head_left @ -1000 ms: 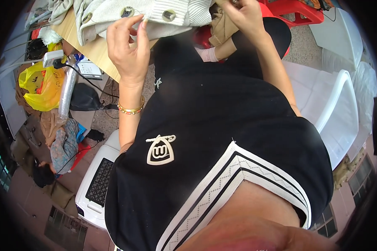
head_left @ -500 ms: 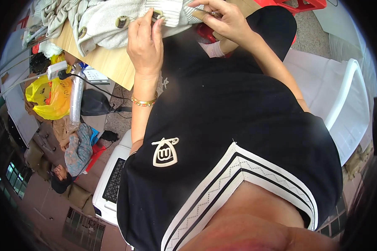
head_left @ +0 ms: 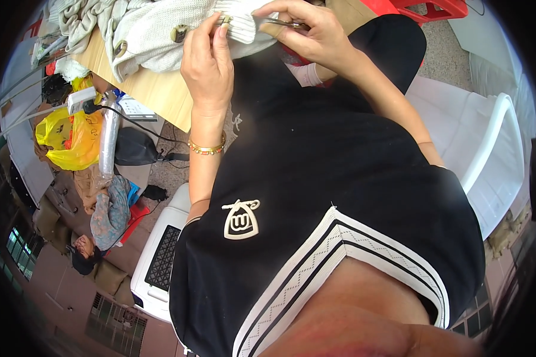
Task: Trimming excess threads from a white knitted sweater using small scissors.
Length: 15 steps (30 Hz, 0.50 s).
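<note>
A cream knitted cardigan (head_left: 146, 44) with large dark-and-pale buttons lies over the table edge toward me. One button (head_left: 178, 33) shows just left of my left hand. My left hand (head_left: 207, 68) pinches the cardigan between thumb and fingers beside the ribbed edge (head_left: 242, 28), at a button mostly covered by the fingertips. In my right hand (head_left: 312, 35) is a small metal tool that looks like thread snips (head_left: 286, 23). Its tip points left, over the ribbing and close to my left fingertips.
The light wooden table (head_left: 155, 89) ends near my left wrist. A white plastic chair (head_left: 488, 154) stands at right, a red stool (head_left: 435, 9) at far right. To the left are a yellow bag (head_left: 71, 140), a black cable (head_left: 137, 122) and a seated person (head_left: 110, 214).
My right hand has moved left and slightly down, bringing the metal tool to the ribbing near my left fingertips. My left hand keeps its pinch on the cardigan.
</note>
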{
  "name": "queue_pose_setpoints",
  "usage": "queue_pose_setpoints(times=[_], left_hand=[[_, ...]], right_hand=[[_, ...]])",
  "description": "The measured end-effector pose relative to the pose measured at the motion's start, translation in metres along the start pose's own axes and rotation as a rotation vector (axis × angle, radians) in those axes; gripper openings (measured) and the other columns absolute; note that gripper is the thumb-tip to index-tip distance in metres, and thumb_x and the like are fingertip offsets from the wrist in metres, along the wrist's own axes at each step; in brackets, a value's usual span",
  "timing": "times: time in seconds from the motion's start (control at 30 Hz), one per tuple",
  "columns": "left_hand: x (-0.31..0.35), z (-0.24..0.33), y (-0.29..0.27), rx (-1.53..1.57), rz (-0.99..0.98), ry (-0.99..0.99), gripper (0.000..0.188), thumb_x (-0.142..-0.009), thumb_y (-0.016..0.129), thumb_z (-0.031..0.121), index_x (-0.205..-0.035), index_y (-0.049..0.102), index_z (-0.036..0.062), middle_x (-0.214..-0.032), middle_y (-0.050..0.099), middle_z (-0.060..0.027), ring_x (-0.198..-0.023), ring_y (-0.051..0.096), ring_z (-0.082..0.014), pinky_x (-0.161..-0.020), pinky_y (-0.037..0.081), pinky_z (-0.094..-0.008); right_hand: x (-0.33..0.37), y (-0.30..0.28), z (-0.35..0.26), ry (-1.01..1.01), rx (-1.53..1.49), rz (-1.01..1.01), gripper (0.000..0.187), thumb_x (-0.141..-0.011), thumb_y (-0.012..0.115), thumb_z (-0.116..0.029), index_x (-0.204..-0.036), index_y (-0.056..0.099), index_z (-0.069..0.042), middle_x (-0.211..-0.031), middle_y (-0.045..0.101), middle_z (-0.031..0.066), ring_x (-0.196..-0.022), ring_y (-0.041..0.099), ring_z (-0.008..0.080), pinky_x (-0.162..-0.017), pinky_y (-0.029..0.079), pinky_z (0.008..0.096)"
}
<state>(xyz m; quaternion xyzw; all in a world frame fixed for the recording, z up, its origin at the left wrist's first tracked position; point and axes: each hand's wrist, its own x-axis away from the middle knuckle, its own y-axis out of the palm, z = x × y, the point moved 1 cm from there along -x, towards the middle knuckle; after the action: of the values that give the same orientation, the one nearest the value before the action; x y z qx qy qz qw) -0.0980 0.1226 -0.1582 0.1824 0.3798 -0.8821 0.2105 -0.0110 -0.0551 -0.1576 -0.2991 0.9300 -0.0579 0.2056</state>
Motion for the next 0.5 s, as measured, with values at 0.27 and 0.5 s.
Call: queue_pose_setpoints(times=[0.27, 0.5], left_hand=[[0.003, -0.002, -0.001, -0.009, 0.041, 0.041, 0.012, -0.096, 0.064, 0.006, -0.107, 0.068, 0.0019, -0.093, 0.067, -0.0132, -0.081, 0.066, -0.0283, -0.073, 0.053, -0.0356], [0.003, -0.003, 0.001, 0.015, 0.055, 0.044, 0.008, -0.095, 0.066, 0.007, -0.1, 0.068, 0.0019, -0.089, 0.068, -0.012, -0.076, 0.067, -0.0283, -0.068, 0.054, -0.0354]], right_hand=[[-0.02, 0.004, -0.034, -0.175, 0.343, 0.081, 0.024, -0.076, 0.081, -0.01, -0.094, 0.067, -0.003, -0.078, 0.066, 0.0103, -0.066, 0.067, 0.0224, -0.057, 0.051, 0.0305], [-0.027, 0.018, -0.023, -0.27, 0.543, 0.099, 0.022, -0.078, 0.078, -0.021, -0.093, 0.073, -0.005, -0.078, 0.07, 0.0117, -0.068, 0.069, 0.0276, -0.061, 0.054, 0.0358]])
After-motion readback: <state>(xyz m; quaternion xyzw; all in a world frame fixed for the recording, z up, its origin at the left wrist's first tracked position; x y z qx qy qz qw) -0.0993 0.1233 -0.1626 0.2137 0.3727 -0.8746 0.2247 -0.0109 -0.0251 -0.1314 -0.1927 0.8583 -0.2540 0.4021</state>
